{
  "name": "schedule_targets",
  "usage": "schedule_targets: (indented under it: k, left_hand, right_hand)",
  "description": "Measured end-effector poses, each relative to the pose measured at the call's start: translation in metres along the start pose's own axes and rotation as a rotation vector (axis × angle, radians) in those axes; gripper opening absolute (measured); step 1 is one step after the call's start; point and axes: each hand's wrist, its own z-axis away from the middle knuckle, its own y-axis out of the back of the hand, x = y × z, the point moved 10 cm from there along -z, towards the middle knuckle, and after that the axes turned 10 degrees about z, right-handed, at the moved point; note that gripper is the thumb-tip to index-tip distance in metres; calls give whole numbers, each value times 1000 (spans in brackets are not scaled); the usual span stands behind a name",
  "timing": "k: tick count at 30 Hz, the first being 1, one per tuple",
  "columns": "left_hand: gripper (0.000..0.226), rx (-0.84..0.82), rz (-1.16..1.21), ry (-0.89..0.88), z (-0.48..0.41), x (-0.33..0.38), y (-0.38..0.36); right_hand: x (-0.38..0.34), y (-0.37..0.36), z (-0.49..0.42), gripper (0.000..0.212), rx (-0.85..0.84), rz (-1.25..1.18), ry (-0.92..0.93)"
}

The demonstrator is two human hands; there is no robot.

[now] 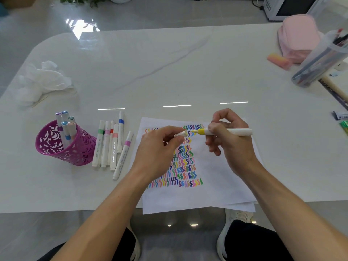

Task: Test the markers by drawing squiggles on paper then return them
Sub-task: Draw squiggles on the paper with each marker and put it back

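White-barrelled marker with a yellow band and yellow tip (226, 131): held level above the top rows of the sheet, tip pointing left, not on the paper. Right hand (229, 140) grips the barrel just behind the band, fingers curled round it. Tip is bare.

Its small white cap (181, 133): pinched between the fingers of the left hand (160, 147), open end facing the tip, just apart from it. Cap and marker are lined up. Cannot tell whether the cap is coming off or going on.

White paper sheet (216, 176): lies under both hands at the near table edge, with more sheets beneath it. Dense rows of many-coloured squiggles (183, 162) fill a column down its middle, so testing looks well advanced. Some yellow marks are among them; cannot tie them to this marker.

Left of the sheet: six capped white markers with coloured bands (111, 146) lie side by side on the white glossy table (169, 72). Further left, a magenta perforated pen cup (64, 146) stands with about five markers (66, 125) in it, caps up.

Judgement: the task is partway done. The loose six and the yellow one are not in the cup, so returning them remains.

Outer table: crumpled white tissue (43, 80) far left, pink fabric pouch (299, 38) and clear tub of pens (320, 61) far right.
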Motion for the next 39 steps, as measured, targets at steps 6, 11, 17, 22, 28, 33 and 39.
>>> schedule_targets:
  k: [6,11,17,22,28,33,39]
  left_hand:
    - [22,-30,-7,-37,2,8,-3]
    - [22,-50,-53,-102,2,15,-6]
    - [20,-55,-35,-94,2,14,-4]
    - [19,-117,57,-82,4,14,-12]
    - [19,-122,102,-105,6,17,-10]
    - [19,-129,116,-82,9,16,-13]
    - [17,-127,185,-68,7,13,-13]
  right_hand:
    - [1,-4,1,24,-20,48,-5]
    - [3,-9,2,21,-51,34,-22]
    - [6,-10,1,23,-80,-61,-37]
    - [11,-10,0,27,-86,-93,-60]
    - [16,-16,2,26,-154,-193,-112]
    - [17,-18,5,27,-187,-221,-131]
    - [17,-20,6,23,-196,-228,-105]
